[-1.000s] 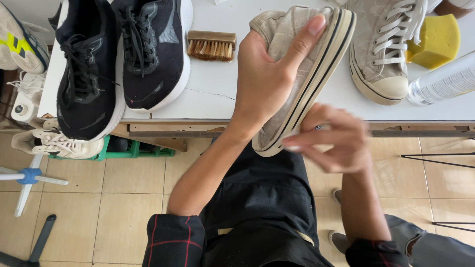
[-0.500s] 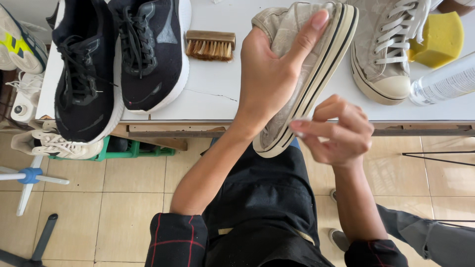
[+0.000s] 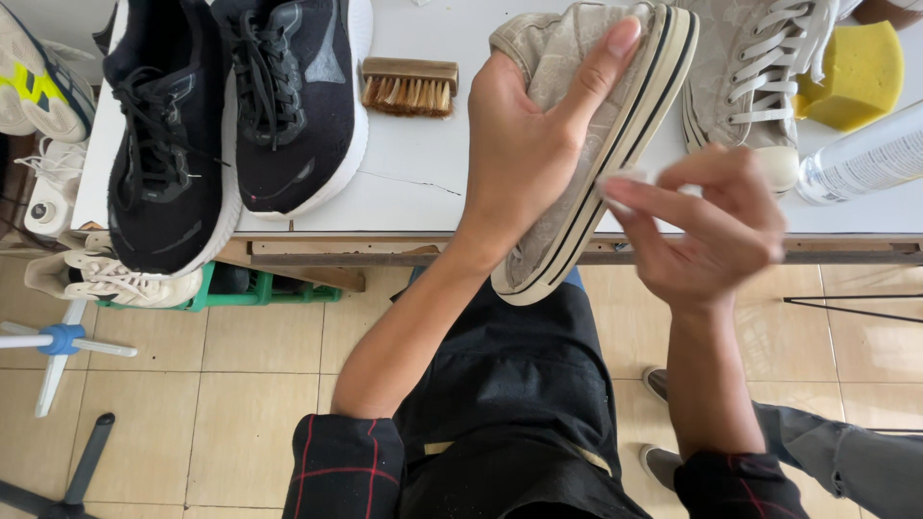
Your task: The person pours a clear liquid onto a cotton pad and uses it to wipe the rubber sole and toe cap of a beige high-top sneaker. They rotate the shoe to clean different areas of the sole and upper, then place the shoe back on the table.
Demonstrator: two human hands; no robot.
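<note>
Left hand (image 3: 524, 159) grips a beige canvas sneaker (image 3: 586, 144), held tilted on its side above the near table edge, toe end low and toward the body, heel end up over the table (image 3: 423, 187). Thumb lies along the upper near the sole rim; the other fingers wrap round the far side, mostly hidden. Grip is closed and firm on the shoe.

Right hand (image 3: 707, 226) sits just beside the striped sole edge, abt mid-length. Fingers are pinched together on a small white item (image 3: 623, 181), pressed against or touching the sole rim; too blurred to tell what it is. Remaining fingers curled in.

Table surface, white, w/ a hairline crack near the front edge:
- Matching beige sneaker (image 3: 745, 86), laced, upright, toe toward the near edge, just beside the held shoe on the right.
- Yellow sponge (image 3: 846, 77) behind and right of it.
- Clear plastic bottle (image 3: 860, 159) lying at far right, partly out of frame.
- Wooden brush (image 3: 411, 88), bristles facing the near edge, left of the held shoe.
- Pair of black running shoes (image 3: 236, 115) w/ white soles at left; the left one overhangs the table edge.

Below table: white sneaker (image 3: 101, 279) on a green crate (image 3: 260, 288), tiled floor (image 3: 240, 404). Person wears a dark apron; rolled dark sleeves w/ red check.
</note>
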